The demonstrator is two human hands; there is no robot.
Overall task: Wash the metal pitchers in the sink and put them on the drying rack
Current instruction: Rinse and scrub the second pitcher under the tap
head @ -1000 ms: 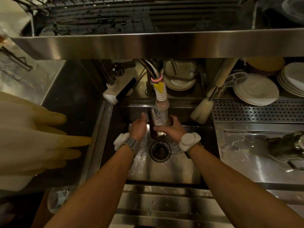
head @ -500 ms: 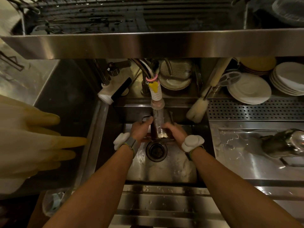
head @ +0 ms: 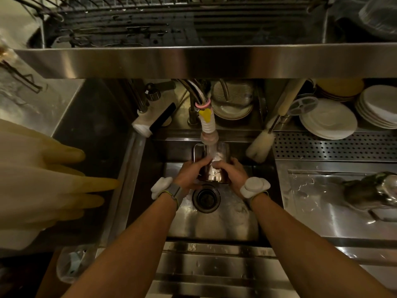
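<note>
Shelf point(head: 193, 61) overhangs the sink point(head: 214, 224) — faucet hose point(head: 207, 125) blocks its middle.

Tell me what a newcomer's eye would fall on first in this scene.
First, the centre: the left hand and right hand grip a metal pitcher under the faucet nozzle, just above the sink drain. Next come the big pale rubber gloves looming at the left edge and the stacked white plates at the upper right. A shiny vessel, probably a second pitcher, lies on the wet drainboard at the right.
</note>
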